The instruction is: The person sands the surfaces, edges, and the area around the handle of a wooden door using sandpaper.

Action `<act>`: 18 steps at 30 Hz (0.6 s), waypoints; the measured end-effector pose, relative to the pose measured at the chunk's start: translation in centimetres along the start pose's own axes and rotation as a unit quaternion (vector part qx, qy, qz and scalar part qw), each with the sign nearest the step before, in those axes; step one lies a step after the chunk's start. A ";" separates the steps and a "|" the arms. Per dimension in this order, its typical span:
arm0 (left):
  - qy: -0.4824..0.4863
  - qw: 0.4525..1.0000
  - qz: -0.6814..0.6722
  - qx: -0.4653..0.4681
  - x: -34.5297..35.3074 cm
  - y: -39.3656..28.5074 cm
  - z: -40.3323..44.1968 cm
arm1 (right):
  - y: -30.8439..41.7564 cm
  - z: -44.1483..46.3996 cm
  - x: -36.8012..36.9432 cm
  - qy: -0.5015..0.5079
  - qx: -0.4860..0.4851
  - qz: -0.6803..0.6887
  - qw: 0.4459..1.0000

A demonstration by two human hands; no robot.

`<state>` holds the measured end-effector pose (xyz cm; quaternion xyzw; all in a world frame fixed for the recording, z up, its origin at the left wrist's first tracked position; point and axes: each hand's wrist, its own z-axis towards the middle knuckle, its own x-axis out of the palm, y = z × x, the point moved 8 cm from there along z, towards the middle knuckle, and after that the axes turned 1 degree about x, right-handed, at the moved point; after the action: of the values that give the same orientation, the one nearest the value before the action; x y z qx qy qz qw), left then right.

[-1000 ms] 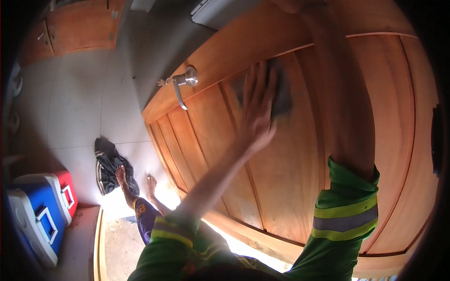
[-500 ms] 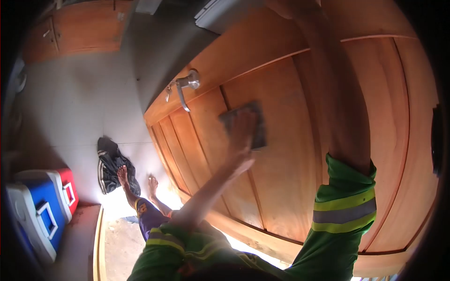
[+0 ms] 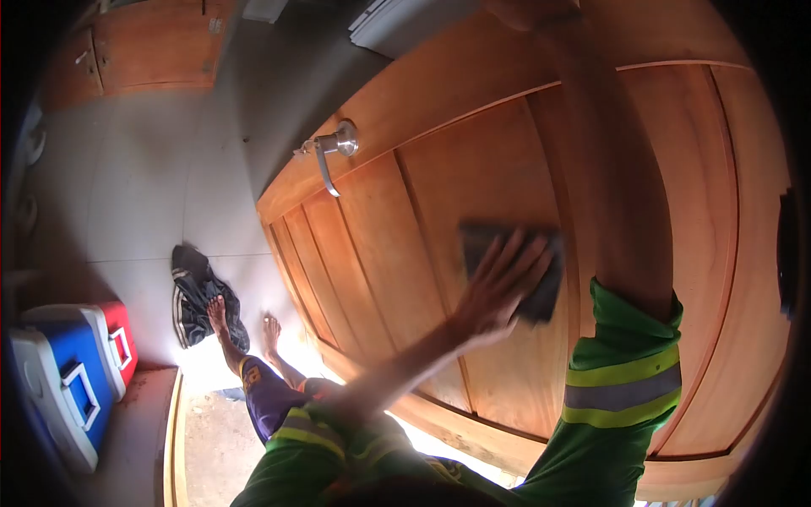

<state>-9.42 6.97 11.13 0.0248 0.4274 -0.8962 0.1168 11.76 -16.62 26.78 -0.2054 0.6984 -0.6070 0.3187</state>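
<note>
My left hand [image 3: 498,291] lies with fingers stretched across a dark grey sheet of sandpaper [image 3: 545,296], pressing it flat against the panel of a wooden door [image 3: 473,169]. The sheet's corners stick out around the fingers and its outline is slightly blurred. High on the door, at the top edge of the view, my right hand [image 3: 528,12] rests at or near the wood; its fingers are cut off and shadowed. A metal lever handle [image 3: 328,165] with keys in it is on the door, left of the sheet.
Blue [image 3: 80,389] and red [image 3: 118,346] coolers stand at the lower left. A black garment [image 3: 203,291] lies on the floor under one bare foot [image 3: 217,314]. Wooden cabinet doors [image 3: 152,51] show at the upper left. Bright light comes in below the door.
My left hand and the sandpaper have moved right and slightly down across the door panel. My right arm has stayed almost in place.
</note>
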 end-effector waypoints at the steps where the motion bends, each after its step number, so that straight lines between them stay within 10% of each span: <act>1: -0.010 1.000 0.020 0.007 -1.1 0.6 3.0 | -0.4 -0.1 -0.4 0.000 0.005 -0.008 1.000; 4: -0.265 0.963 -0.036 0.024 -6.7 6.8 5.3 | 0.0 -0.3 -0.2 0.028 -0.014 -0.036 0.999; 7: -0.227 0.965 -0.039 -0.127 -3.3 11.2 -3.8 | -0.5 0.1 -0.1 -0.009 0.017 0.006 1.000; 13: -0.189 0.981 -0.013 0.039 -8.8 3.5 7.0 | -0.4 -0.1 -0.2 -0.033 0.021 -0.003 0.999; 18: -0.213 0.976 -0.041 -0.001 -6.6 13.7 1.3 | -0.5 0.0 0.4 0.036 0.026 0.015 0.999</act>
<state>0.25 -1.18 2.49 -0.1845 0.3939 -0.8845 0.1688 11.43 -17.04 27.16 -0.1641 0.6963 -0.6273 0.3080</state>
